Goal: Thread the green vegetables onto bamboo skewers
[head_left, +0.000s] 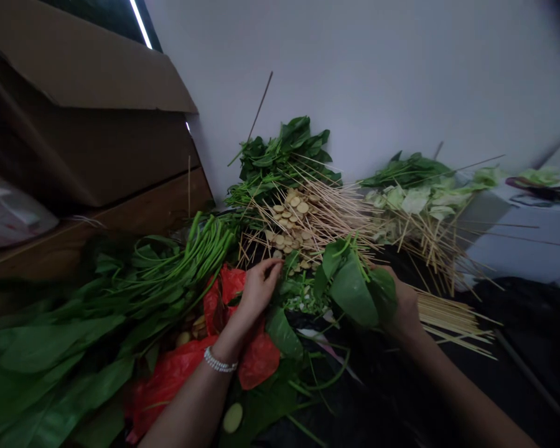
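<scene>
My left hand [257, 287] reaches forward with fingers pinched together over small greens near the skewered potato slices [292, 225]; what it pinches is too small to name. A beaded bracelet [219, 363] circles that wrist. My right hand [404, 305] is closed round a bunch of large green leaves [354, 283], which hides most of its fingers. A bundle of bare bamboo skewers [448, 317] lies just right of that hand.
Long-stemmed greens [168, 274] are piled at the left over a red plastic bag [252, 354]. Skewered leafy greens [284, 155] and pale cabbage skewers [420, 202] lean against the white wall. A cardboard box [88, 112] stands at the upper left.
</scene>
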Motion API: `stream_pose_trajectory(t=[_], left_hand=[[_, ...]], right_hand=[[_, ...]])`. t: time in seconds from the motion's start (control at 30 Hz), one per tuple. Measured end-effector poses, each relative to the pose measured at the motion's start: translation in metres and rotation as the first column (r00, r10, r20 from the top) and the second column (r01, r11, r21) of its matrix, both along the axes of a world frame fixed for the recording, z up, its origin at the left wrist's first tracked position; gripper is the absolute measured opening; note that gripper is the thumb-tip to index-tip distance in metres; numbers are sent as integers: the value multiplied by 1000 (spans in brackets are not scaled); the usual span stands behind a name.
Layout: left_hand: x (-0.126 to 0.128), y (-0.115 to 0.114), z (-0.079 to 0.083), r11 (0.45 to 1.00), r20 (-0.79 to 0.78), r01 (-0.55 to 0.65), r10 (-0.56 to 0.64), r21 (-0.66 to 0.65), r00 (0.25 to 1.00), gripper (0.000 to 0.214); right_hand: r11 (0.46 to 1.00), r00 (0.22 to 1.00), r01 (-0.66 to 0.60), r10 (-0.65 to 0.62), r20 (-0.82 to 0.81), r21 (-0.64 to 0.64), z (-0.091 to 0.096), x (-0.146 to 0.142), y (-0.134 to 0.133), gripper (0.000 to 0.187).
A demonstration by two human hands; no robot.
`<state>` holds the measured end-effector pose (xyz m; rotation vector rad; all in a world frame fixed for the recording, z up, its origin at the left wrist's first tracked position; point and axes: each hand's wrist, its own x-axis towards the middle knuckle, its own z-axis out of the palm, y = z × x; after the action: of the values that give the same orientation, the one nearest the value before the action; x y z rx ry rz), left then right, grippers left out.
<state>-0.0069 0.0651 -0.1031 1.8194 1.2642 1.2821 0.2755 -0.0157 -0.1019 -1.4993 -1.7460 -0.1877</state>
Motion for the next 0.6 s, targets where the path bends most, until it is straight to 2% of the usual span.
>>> stream_pose_trajectory(t=[0.1,0.2,0.3,0.37,0.47,0.53,0.6], left_hand=[[1,0,-10,994,-172,65,-50,88,984,26],[3,-3,-16,987,-383,139,-96,85,919,30],[6,-4,-17,987,-432,151,-115,50,895,31],[7,-4,-14,986,-344,152,-121,63,931,29],[7,-4,-3,993,-33,85,-83,84,996,20],[6,-5,4,999,222,46,-43,-9,974,15],[5,-5,11,985,464,99,-22,-143,885,19]], right_hand=[[999,999,-39,38,23,33,-3,1,1,20],[999,999,-31,30,34,25,-4,2,2,21],[1000,998,-16,16,55,-4,-1,3,2,23],[1000,998,-20,20,55,0,1,2,1,23],[1000,999,-24,23,33,17,1,1,0,24],[998,999,-45,45,27,31,1,1,1,24],[996,997,-79,78,19,52,0,0,1,23]])
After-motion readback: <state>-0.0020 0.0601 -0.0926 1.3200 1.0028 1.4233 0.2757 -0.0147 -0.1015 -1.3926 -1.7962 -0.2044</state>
